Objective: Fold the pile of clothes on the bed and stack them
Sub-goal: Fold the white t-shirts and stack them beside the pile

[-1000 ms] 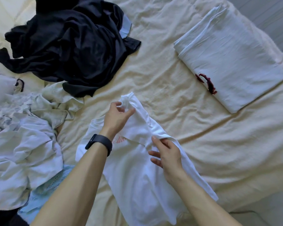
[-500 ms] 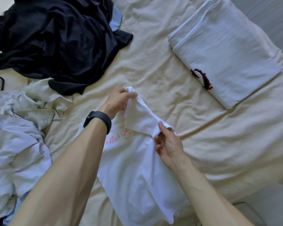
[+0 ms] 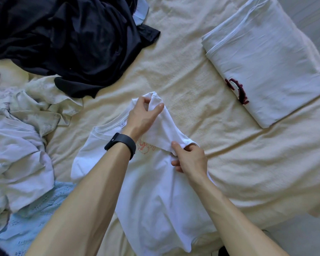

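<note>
A white T-shirt (image 3: 155, 196) with a pink print lies face up in the middle of the cream bed (image 3: 201, 111), its right side folded inward. My left hand (image 3: 142, 115), with a black band on the wrist, pinches the folded shoulder near the collar. My right hand (image 3: 190, 159) pinches the sleeve edge of that same fold lower down. A folded white garment (image 3: 266, 58) with a dark red print rests at the upper right.
A heap of black clothes (image 3: 68, 39) lies at the upper left. Crumpled white and pale green garments (image 3: 20, 145) pile up on the left, with a light blue eyelet piece (image 3: 35, 218) below them. The bed's edge runs along the right.
Both hands have carried the shirt's right side further inward over the chest. The collar and the left sleeve have come flatter on the bed.
</note>
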